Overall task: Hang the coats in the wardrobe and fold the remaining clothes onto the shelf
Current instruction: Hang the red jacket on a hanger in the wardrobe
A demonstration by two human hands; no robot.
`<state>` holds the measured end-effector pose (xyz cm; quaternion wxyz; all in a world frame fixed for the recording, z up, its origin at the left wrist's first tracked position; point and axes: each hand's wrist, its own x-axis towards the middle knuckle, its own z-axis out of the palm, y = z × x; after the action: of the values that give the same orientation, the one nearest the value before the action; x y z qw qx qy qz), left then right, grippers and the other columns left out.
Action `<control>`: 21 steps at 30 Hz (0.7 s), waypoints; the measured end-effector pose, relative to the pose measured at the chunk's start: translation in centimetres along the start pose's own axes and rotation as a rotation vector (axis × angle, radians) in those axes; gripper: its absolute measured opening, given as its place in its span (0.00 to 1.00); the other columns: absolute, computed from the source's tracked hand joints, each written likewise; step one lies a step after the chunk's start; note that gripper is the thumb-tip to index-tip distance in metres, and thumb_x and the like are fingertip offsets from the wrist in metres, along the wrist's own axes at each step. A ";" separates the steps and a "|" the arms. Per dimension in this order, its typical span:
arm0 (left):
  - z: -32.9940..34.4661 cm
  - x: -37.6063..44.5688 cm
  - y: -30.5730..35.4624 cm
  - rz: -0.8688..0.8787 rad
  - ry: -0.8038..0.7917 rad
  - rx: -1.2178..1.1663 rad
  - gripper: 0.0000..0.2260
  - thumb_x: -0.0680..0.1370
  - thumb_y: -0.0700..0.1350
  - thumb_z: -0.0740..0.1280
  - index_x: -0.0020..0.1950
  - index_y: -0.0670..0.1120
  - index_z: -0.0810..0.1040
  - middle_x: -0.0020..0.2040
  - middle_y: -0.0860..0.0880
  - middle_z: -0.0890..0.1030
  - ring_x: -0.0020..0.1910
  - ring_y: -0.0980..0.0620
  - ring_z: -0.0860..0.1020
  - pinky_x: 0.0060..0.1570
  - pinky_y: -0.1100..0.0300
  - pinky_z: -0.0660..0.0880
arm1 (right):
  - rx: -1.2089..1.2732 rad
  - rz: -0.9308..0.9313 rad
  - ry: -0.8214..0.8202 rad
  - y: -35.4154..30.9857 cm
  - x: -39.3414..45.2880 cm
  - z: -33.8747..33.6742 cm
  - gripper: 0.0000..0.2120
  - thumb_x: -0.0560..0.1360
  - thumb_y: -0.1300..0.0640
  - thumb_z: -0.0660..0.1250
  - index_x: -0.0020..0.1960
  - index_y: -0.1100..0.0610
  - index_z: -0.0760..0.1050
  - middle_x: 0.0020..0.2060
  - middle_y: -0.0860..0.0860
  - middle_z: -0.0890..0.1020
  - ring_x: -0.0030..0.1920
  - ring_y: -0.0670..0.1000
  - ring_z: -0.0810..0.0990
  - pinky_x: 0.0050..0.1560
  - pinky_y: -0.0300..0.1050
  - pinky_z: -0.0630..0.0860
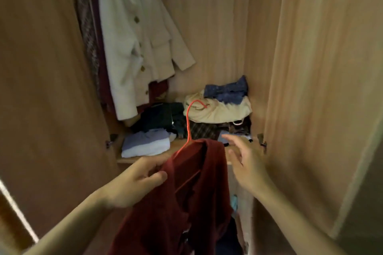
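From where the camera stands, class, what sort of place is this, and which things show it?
Probably a bedroom wardrobe, doors open: a cream coat hangs inside, folded clothes sit on the shelf, and the left hand holds a red garment on a hanger.

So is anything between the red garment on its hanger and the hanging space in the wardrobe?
Nothing visible blocks it. Both doors are open, and the space right of the cream coat is free above the clothes pile. The rail itself is out of view.

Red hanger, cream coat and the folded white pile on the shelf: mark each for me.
red hanger (188, 122): head view, on its upright neck below the hook.
cream coat (132, 33): head view, on its buttoned front panel.
folded white pile (146, 145): head view, on its top layer, shelf's left end.
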<state>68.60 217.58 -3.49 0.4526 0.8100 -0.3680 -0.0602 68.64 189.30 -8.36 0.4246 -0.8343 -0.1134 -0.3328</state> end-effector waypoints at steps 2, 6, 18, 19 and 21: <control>-1.3 -0.4 0.4 0.023 -0.003 0.052 0.13 0.80 0.37 0.61 0.57 0.50 0.82 0.53 0.49 0.84 0.52 0.52 0.81 0.53 0.55 0.77 | -0.033 -0.064 -0.086 0.7 1.7 1.6 0.20 0.79 0.68 0.63 0.68 0.54 0.74 0.65 0.46 0.76 0.66 0.42 0.73 0.69 0.37 0.66; -3.9 -0.3 0.3 0.013 0.028 0.129 0.06 0.80 0.39 0.62 0.50 0.40 0.79 0.46 0.40 0.80 0.43 0.45 0.77 0.47 0.40 0.73 | -0.051 -0.185 -0.138 1.7 4.9 3.6 0.12 0.78 0.64 0.67 0.59 0.53 0.78 0.54 0.46 0.81 0.57 0.46 0.79 0.60 0.45 0.74; -13.1 6.2 -4.0 0.194 0.356 0.608 0.10 0.79 0.39 0.65 0.53 0.53 0.80 0.45 0.59 0.81 0.46 0.59 0.80 0.47 0.61 0.75 | -0.047 -0.355 0.231 1.7 15.6 6.5 0.05 0.74 0.53 0.73 0.47 0.54 0.80 0.41 0.42 0.82 0.45 0.40 0.80 0.47 0.33 0.74; -13.7 6.9 -4.2 0.232 0.407 0.606 0.09 0.78 0.42 0.66 0.55 0.53 0.81 0.47 0.61 0.82 0.48 0.60 0.80 0.48 0.65 0.74 | -0.059 -0.365 0.256 1.5 16.8 6.5 0.06 0.73 0.52 0.73 0.46 0.53 0.80 0.40 0.41 0.81 0.45 0.39 0.80 0.48 0.31 0.73; -15.0 8.3 -4.7 0.288 0.509 0.612 0.09 0.77 0.42 0.69 0.56 0.52 0.81 0.47 0.61 0.82 0.49 0.63 0.81 0.48 0.69 0.73 | -0.081 -0.380 0.299 1.1 19.1 6.5 0.05 0.73 0.52 0.74 0.46 0.53 0.80 0.40 0.41 0.82 0.44 0.38 0.80 0.47 0.28 0.71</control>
<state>83.54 224.03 3.59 0.2714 0.8364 -0.3549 0.3175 86.57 191.97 0.67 0.3325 -0.7559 -0.1907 -0.5309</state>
